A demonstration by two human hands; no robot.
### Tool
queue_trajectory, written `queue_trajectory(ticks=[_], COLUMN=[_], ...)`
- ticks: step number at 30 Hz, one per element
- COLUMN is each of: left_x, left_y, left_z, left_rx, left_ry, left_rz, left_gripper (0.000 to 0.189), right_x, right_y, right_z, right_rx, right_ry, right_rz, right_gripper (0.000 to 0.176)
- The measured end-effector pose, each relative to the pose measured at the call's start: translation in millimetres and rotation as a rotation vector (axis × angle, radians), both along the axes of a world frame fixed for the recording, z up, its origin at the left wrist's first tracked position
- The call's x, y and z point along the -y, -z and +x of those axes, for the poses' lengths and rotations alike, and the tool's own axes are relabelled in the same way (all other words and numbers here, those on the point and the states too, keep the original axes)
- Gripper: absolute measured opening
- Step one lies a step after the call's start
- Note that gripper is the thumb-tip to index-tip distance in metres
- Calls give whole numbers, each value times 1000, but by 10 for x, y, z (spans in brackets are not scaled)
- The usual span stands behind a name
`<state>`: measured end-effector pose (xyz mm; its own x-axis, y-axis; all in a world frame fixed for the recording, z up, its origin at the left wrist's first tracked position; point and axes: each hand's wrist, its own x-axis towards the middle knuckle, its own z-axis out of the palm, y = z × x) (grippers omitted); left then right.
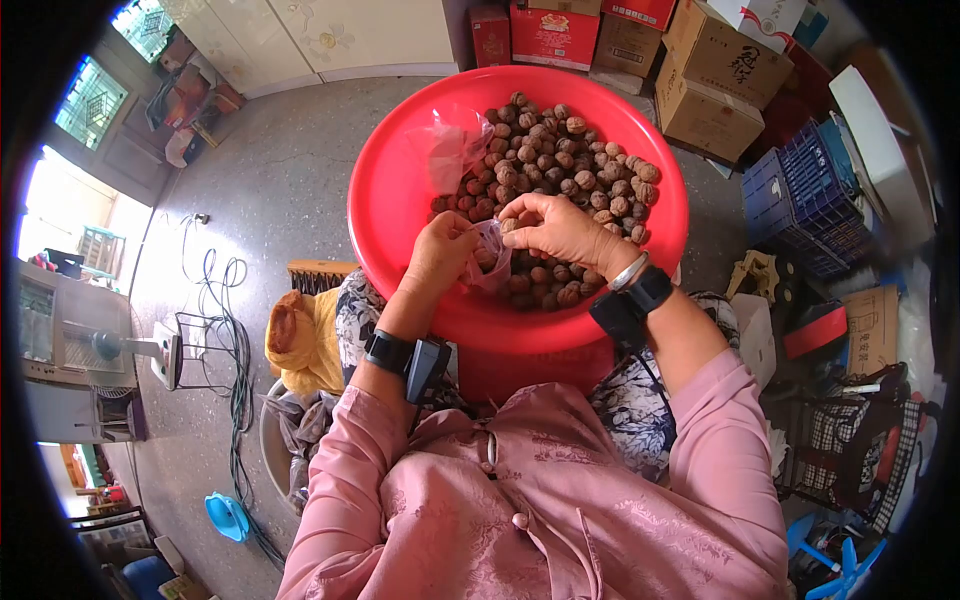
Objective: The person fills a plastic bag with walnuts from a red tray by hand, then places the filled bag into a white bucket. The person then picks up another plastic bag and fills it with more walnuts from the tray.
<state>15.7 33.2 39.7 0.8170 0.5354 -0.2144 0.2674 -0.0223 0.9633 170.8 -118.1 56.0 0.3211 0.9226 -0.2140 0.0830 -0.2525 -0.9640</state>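
Observation:
A wide red basin [395, 150] sits in front of me with a heap of walnuts [560, 160] in its middle and right. My left hand [442, 248] pinches the rim of a small clear plastic bag [492, 272], held low over the near part of the heap. Inside that bag at least one walnut shows through the film. At the bag's mouth, my right hand [562, 236] has its fingers closed around a single walnut [509, 225]. Further back in the basin lies more clear plastic film [448, 150], left of the heap.
Cardboard boxes [710, 110] stack up at the back right, with blue crates [800, 200] beside them. A wooden brush [320, 275] and a yellow bag [308, 340] are left of my knee. Black cables [238, 350] run along the floor near a blue scoop-like item [227, 517].

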Motion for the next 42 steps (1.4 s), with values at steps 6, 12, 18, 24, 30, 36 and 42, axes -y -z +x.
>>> queue_trajectory(ticks=[6, 12, 18, 24, 30, 36, 42], left_x=[-4, -4, -6, -23, -9, -26, -11], left_y=[1, 53, 34, 63, 46, 61, 32], left_z=[5, 8, -4, -4, -9, -12, -14], left_rx=[-5, 20, 10, 2, 7, 0, 9], left_ry=[9, -25, -18, -1, -6, 12, 11], left_rz=[-12, 13, -11, 5, 34, 11, 48], left_gripper=[10, 11, 11, 10, 9, 9, 9], right_x=[-30, 79, 252, 293, 319, 297, 194], right_y=[45, -198, 9, 231, 285, 297, 271], right_z=[-74, 184, 492, 397, 365, 324, 279], right_rx=[-50, 96, 648, 836, 1040, 1063, 851], right_ry=[2, 115, 228, -110, -258, -274, -429], right_rz=[68, 21, -49, -283, -451, -472, -595], right_gripper=[27, 23, 13, 22, 26, 23, 31])
